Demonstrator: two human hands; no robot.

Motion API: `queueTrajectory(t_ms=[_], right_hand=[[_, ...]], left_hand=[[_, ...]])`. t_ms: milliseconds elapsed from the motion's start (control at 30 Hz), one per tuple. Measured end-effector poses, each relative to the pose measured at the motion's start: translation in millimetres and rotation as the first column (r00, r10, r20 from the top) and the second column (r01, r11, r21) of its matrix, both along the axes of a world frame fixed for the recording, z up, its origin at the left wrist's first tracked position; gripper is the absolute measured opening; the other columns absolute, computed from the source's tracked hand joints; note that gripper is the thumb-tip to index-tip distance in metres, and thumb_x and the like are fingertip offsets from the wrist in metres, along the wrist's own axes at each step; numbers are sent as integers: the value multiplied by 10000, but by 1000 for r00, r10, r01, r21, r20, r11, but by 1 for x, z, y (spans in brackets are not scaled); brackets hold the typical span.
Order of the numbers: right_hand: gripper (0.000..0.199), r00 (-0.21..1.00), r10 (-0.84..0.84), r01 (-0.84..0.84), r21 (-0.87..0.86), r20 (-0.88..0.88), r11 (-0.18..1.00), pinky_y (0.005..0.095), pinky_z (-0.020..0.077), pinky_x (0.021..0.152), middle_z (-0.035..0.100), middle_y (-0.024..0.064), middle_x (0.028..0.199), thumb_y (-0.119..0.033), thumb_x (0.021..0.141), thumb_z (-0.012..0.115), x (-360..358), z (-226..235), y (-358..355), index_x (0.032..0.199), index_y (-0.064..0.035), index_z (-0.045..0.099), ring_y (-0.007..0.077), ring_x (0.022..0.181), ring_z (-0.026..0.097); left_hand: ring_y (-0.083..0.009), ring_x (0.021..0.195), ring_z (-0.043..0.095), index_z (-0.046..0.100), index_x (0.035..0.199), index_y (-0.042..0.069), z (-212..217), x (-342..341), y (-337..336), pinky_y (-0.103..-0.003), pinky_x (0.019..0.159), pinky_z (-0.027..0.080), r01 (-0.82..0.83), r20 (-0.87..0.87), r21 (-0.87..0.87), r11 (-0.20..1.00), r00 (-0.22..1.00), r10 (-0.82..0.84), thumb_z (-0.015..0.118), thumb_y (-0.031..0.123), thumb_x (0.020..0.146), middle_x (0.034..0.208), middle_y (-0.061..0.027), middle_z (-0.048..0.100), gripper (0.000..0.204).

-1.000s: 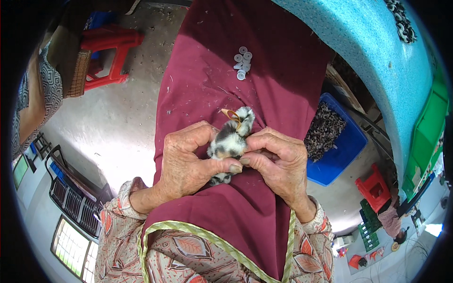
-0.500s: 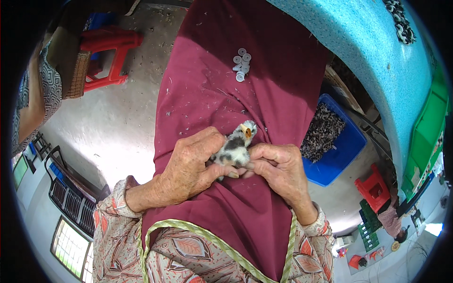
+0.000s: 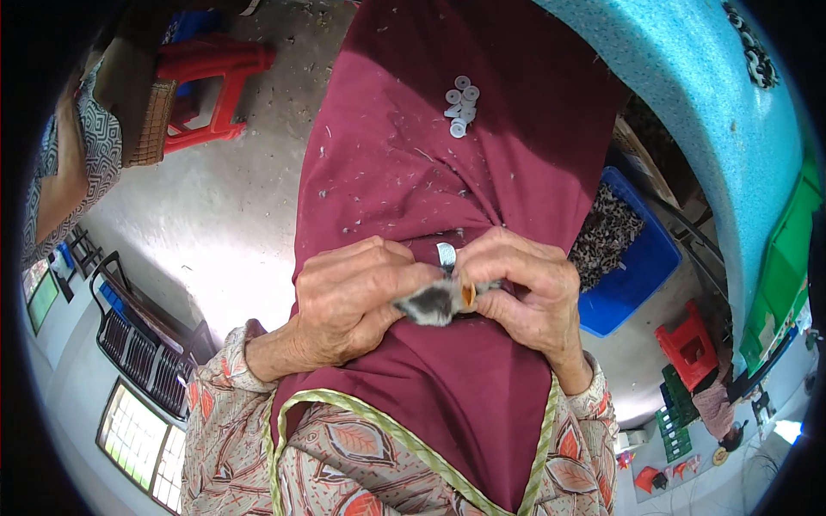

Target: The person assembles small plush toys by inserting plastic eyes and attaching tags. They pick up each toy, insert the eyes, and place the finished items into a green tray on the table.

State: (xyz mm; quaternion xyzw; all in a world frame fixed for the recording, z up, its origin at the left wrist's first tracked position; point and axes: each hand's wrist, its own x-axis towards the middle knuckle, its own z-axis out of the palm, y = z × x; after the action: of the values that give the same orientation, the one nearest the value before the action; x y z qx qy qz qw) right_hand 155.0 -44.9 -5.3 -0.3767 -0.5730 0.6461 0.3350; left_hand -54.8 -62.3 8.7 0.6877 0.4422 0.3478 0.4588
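A small fluffy toy bird, black, grey and white, is held between my two hands above my lap. Its orange-yellow beak points toward my right hand. My left hand is closed on the body from the left side. From the right, the fingers of my right hand pinch the end near the beak. A small whitish piece shows between my hands, just beyond the toy; I cannot tell whether it is attached. Several white plastic discs lie in a cluster farther up the maroon apron.
Right of my lap stands a blue bin filled with black and white fuzzy pieces. A curved light-blue tabletop borders the upper right, near a green tray. Red stools stand on the floor. Another person's arm shows at far left.
The toy bird has turned from upright to lying across my hands, its beak now toward the right hand. My right hand has moved up onto the beak end. The whitish piece has come into view.
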Motion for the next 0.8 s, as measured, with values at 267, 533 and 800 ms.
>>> queueTrajectory(t_ms=[267,533,800], right_hand=[[158,998,-54,44,387,14,921,303,504,529,624,72,726,-27,570,679,-14,20,-13,728,-27,674,211,651,602],[171,1000,15,-20,463,16,886,293,505,531,619,46,738,-38,603,697,-18,29,-21,769,-63,666,201,668,592],[300,968,-106,11,382,227,924,308,509,537,561,91,866,-18,538,701,-23,20,-20,832,9,648,229,701,596]], left_hand=[[-277,802,652,653,780,30,15,-19,0,-313,604,536,156,-184,340,927,978,-97,715,62,578,762,-66,619,214],[-308,817,641,630,829,-8,11,-26,-8,-355,655,553,119,-79,276,954,992,-101,680,55,576,871,-120,612,266],[-271,802,624,629,841,-15,19,-23,1,-370,660,555,263,-96,330,907,965,-245,659,47,550,825,-113,563,299]])
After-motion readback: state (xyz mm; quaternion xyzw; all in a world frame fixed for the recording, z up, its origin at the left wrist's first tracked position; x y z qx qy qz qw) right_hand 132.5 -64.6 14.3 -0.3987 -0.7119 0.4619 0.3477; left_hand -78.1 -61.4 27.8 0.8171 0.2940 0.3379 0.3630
